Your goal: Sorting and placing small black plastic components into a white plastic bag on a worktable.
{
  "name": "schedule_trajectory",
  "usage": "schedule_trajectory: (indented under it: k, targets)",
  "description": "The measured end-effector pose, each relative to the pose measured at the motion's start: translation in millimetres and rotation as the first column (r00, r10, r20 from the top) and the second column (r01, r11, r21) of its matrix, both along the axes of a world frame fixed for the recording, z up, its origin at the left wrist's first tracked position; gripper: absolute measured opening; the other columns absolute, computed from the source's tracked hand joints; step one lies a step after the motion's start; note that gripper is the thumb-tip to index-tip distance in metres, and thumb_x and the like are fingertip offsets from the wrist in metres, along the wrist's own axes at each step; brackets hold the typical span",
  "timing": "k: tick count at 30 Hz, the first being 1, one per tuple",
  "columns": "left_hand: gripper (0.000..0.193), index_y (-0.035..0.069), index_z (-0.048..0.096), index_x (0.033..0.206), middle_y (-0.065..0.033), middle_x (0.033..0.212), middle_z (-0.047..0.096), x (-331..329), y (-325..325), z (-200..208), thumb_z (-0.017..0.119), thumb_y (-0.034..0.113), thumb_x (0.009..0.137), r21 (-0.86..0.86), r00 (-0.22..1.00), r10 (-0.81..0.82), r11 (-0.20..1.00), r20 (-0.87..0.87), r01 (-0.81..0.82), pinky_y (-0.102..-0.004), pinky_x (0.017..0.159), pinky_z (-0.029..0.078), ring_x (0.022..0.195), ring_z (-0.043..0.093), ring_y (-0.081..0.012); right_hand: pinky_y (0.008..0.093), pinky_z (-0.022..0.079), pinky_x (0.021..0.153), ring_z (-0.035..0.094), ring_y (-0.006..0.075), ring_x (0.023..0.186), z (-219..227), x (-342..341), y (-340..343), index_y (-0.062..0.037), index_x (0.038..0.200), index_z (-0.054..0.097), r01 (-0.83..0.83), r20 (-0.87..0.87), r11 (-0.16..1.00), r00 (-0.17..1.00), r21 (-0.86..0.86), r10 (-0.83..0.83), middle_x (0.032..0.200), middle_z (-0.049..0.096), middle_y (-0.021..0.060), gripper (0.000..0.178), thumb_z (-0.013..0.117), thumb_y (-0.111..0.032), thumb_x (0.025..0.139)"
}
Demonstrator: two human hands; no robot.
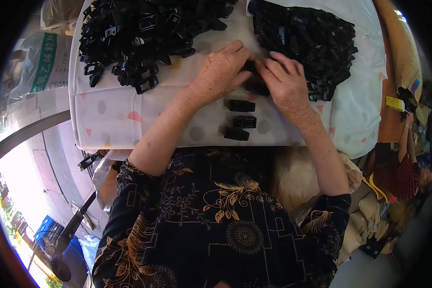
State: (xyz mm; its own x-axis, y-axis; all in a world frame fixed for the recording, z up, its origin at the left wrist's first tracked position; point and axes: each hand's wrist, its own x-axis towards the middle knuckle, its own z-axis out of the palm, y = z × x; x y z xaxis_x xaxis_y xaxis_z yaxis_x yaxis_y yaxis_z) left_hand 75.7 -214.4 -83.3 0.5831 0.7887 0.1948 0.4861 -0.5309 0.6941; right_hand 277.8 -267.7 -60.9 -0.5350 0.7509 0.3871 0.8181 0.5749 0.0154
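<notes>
My left hand [224,67] and my right hand [285,84] meet over the middle of the table. Their curled fingers close on a small black plastic part [249,66], mostly hidden between them. Just below my fingertips lies another black plastic part [258,88], partly beside the right hand. Nearer to me, three finished-looking black blocks [242,105] lie in a short column on the cloth. A large heap of open black plastic frames [139,36] spreads beyond my left hand. Past my right hand is a second heap of narrower black pieces [305,43].
A pale cloth with coloured shapes [153,127] covers the table. White plastic sheeting [365,53] lies under the right heap. Plastic sacks [48,62] stand at the left, brown paper bags [297,177] below the table's front edge. Another person in a striped top [398,175] is at the right.
</notes>
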Motion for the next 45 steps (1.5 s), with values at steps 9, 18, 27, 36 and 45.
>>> schedule_trajectory:
  k: [9,18,27,36,45]
  targets:
    - [0.031,0.007,0.063,0.103,-0.0106,0.103,0.06,-2,-10,-2,0.078,0.021,0.08,0.119,0.991,-0.069,0.989,-0.115,0.082,-0.0434,0.085,0.053,0.104,0.063,-0.0327,0.0391,0.045,0.091,0.058,0.026,0.111,9,13,15,-0.0052,0.113,0.069,-0.041,-0.192,0.984,0.981,-0.174,0.007,0.114,0.063,0.0063,0.026,0.065,-0.004,0.087]
    - [0.021,0.011,0.068,0.1,-0.0051,0.103,0.06,-20,77,22,0.066,0.003,0.081,0.624,0.872,0.284,0.781,-0.399,0.031,-0.0385,0.088,0.042,0.106,0.057,-0.0221,0.0391,0.046,0.082,0.056,0.0239,0.098,-10,15,62,-0.0085,0.109,0.069,0.295,0.015,0.95,0.955,0.102,-0.298,0.102,0.057,0.0037,0.031,0.078,-0.019,0.081]
    - [0.017,0.01,0.065,0.101,-0.0071,0.103,0.065,-13,86,17,0.069,0.013,0.084,0.661,0.929,0.115,0.733,-0.353,0.16,-0.039,0.085,0.048,0.105,0.062,-0.0246,0.0399,0.054,0.079,0.066,0.035,0.088,-17,-2,23,-0.0023,0.111,0.064,0.11,-0.494,0.959,0.839,-0.26,-0.23,0.105,0.066,0.0139,0.026,0.072,-0.009,0.087]
    - [0.023,0.01,0.062,0.111,-0.0148,0.109,0.061,8,41,4,0.068,0.019,0.091,0.29,0.955,0.044,0.956,-0.293,0.045,-0.0444,0.077,0.056,0.094,0.069,-0.0353,0.0434,0.052,0.076,0.064,0.0384,0.087,-13,13,3,0.0018,0.111,0.065,0.177,-0.356,0.932,0.888,-0.316,-0.29,0.097,0.061,0.0166,0.023,0.066,-0.003,0.088]
    - [0.031,0.012,0.061,0.117,-0.0098,0.115,0.056,1,37,12,0.066,0.007,0.087,0.19,0.907,-0.147,0.953,-0.395,0.238,-0.0429,0.081,0.055,0.099,0.065,-0.0312,0.0358,0.051,0.07,0.062,0.0316,0.079,-3,17,0,0.0011,0.115,0.066,0.102,-0.526,0.911,0.788,-0.4,-0.319,0.097,0.062,0.0144,0.028,0.067,0.001,0.087]
